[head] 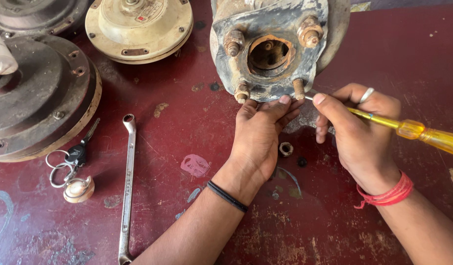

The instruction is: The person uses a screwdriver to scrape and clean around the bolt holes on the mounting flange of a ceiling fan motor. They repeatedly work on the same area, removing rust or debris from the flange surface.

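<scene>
Worn maroon tabletop (152, 113) fills the frame. At upper centre stands a rusty pump housing (270, 46) with 4 studs; the left hand (258, 135) clasps its lower edge. The right hand (356, 130) pinches a yellow screwdriver (413, 130), tip at the lower-right stud (298, 88). Best keep the housing braced and the tip steady. A loose nut (286, 148) lies below.

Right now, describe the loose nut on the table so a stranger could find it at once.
Start at the rusty grey metal housing standing at the top of the dark red table. Below it, the left hand and right hand frame a gap. The loose nut lies there, a small rusty ring; unlike the other nuts, it sits on no stud.
</scene>
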